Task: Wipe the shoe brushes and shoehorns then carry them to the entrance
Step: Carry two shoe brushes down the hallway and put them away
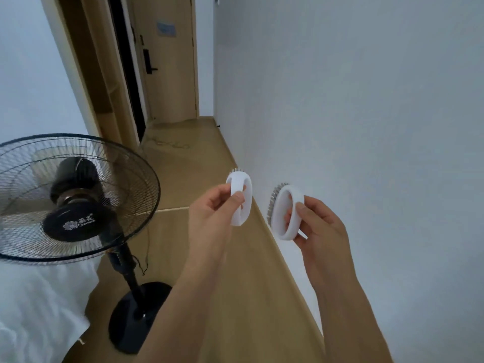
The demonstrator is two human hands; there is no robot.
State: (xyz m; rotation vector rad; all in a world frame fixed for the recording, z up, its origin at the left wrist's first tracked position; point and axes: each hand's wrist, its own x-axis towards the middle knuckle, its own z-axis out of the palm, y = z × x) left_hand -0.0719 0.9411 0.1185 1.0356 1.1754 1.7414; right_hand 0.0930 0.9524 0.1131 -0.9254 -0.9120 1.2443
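Two white oval brushes are being held up in the air in front of the person, well above the floor (209, 271) and close to the white wall (366, 127) on the right. Each is a smooth plastic oval with a loop handle arching over its back and short grey bristles showing along the far edge. The left brush (239, 203) is standing on edge, its bristles peeking out at the top. The right brush (286, 213) is tilting, its open loop facing the camera and its bristles pointing away to the left. The two are sitting near each other but not touching.

The left hand (212, 213) is pinching its brush's loop, fingers (237, 199) curled round the band. The right hand (318, 226) is gripping its brush the same way, thumb over the rim.

A black fan (70, 197) is standing to the left, beside white bedding (39, 297). A wooden door (167, 61) is closing off the far end of the passage.
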